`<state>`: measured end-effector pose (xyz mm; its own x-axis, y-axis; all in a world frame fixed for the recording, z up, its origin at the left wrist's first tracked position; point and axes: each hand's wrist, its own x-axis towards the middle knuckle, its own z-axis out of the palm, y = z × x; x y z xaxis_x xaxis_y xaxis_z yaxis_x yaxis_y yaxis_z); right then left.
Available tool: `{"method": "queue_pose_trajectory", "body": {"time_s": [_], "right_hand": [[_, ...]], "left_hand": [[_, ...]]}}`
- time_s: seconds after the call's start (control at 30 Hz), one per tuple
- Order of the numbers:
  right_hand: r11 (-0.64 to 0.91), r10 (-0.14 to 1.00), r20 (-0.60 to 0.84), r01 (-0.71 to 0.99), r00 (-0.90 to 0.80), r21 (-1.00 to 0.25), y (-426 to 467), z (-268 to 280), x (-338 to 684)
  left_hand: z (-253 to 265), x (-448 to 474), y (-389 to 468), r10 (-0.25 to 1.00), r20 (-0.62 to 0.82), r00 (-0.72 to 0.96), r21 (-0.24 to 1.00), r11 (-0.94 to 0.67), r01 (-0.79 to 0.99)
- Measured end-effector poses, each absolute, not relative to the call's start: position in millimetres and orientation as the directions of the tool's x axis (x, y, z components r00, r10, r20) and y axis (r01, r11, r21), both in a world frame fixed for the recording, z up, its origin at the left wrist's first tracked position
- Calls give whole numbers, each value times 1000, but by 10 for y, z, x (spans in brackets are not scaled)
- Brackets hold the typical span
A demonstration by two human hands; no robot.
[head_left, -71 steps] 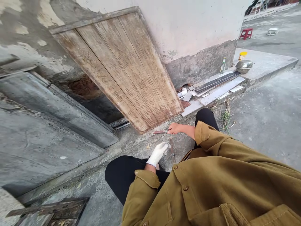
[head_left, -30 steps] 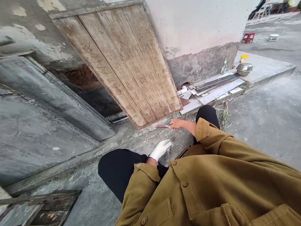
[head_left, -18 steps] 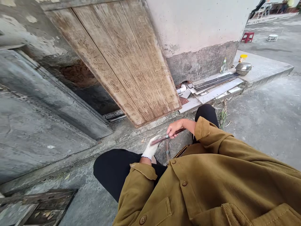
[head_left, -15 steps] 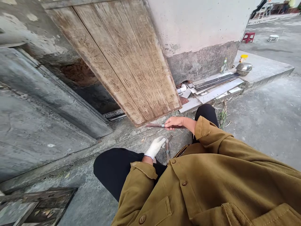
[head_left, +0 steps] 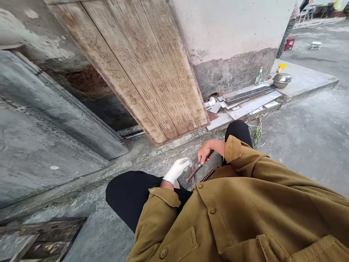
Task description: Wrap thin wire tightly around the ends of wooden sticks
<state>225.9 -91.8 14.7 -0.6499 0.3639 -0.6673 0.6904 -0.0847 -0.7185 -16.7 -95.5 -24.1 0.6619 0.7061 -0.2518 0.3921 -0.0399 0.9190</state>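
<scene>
My right hand (head_left: pixel 205 152), bare, is wrapped round a dark reddish-brown rod (head_left: pixel 193 173) that slants down to the left, one end towards my lap. A greyish band, perhaps wound wire, circles the rod just below my fingers. To the left, my left hand (head_left: pixel 178 169) wears a white knitted glove. Its fingers are closed in a pinch close to the rod; thin pale strands seem to run between the two hands, but what the glove holds is too small to make out. The second brown piece behind the rod is mostly hidden.
A wooden panel (head_left: pixel 136 69) leans on the wall ahead. Tile and board strips (head_left: pixel 245 103) lie at its right, with a metal bowl (head_left: pixel 282 80) and a glass bottle (head_left: pixel 259 75). A wooden frame (head_left: pixel 54 233) lies at lower left. A person's patterned trouser leg (head_left: pixel 286 38) shows beyond the corner.
My right hand has swung the rod from nearly level to a steep slant and drawn it nearer my lap and left hand. A person has come into view beyond the wall corner.
</scene>
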Motion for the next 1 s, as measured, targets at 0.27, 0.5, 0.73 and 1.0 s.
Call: {"method": "queue_pose_trajectory", "body": {"time_s": [0.27,0.5,0.73,1.0], "right_hand": [[-91,847,-290,417,-445,-904,-852,405,2405],[-183,851,-482,740,-211,-647,-814,194,2419],[-127,461,-732,779,-502,-614,-979,340,2474],[-249,800,-305,177,-516,-952,-910,374,2534]], "left_hand": [[-418,-89,-1000,673,-260,692,957,82,279],[-295,19,-1116,672,-221,707,963,37,266],[-338,-47,-958,801,-142,582,969,-8,248],[-430,27,-1057,761,-147,632,987,70,144]]}}
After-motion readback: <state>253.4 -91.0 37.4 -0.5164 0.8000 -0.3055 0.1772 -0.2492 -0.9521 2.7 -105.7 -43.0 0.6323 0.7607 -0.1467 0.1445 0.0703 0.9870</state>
